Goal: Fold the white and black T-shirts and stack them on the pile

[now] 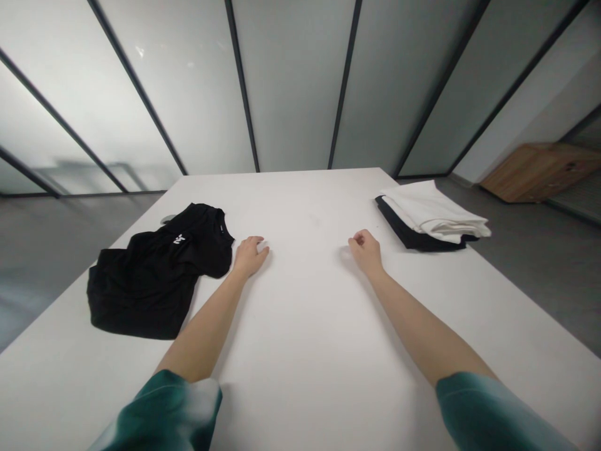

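Note:
A black T-shirt [150, 275] with a small white print lies spread on the left of the white table [300, 351], its collar turned toward the middle. Just right of the collar, my left hand [250, 255] is over the tabletop with thumb and fingers apart, holding nothing. My right hand [367, 252] has its fingers curled in, and nothing shows in it. It is nearest to the folded white cloth [432, 210], which rests on a folded black cloth [404, 232] at the table's right side. A gap separates my right hand from that stack.
A small grey object [167, 219] sits partly behind the T-shirt at the left edge. Frosted glass panels [291, 88] with dark frames stand beyond the table. A wooden cabinet [539, 170] is on the floor at the far right.

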Demonstrator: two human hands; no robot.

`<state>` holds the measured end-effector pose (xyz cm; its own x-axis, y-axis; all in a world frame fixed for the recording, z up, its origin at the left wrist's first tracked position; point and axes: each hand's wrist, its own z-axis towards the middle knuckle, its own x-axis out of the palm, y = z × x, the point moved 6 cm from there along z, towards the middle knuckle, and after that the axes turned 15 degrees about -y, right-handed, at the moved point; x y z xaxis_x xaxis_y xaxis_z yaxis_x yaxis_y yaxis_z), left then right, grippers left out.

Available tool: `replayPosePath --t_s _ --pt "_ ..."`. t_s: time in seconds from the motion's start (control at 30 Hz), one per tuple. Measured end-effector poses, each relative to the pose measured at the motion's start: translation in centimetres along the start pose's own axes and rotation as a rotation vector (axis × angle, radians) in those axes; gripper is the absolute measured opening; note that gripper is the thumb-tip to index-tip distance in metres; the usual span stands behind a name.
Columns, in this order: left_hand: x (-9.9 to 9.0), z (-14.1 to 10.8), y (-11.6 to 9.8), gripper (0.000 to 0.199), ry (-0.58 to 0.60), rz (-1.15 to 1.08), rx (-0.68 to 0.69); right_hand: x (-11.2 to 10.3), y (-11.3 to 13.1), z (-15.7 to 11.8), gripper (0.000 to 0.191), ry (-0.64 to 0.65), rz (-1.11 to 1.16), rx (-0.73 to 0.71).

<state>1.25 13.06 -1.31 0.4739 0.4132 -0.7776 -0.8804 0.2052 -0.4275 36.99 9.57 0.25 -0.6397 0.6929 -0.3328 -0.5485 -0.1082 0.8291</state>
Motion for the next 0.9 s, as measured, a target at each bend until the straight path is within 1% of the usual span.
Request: replayPosePath --t_s 0.2,0.43,0.9 --pt "-0.01 -0.02 -0.01 0.038 0.008 0.007 0.003 0.14 -0.16 0.03 0.009 0.02 0.032 0.038" --pt "-0.14 -0.04 -0.08 0.039 0.016 0.019 0.002 0.26 -0.16 -0.06 0.01 0.034 0.034 0.025" --pt "-0.22 -0.07 -0.29 0.039 0.025 0.034 0.018 0.33 -0.22 0.04 0.011 0.052 0.03 0.067"
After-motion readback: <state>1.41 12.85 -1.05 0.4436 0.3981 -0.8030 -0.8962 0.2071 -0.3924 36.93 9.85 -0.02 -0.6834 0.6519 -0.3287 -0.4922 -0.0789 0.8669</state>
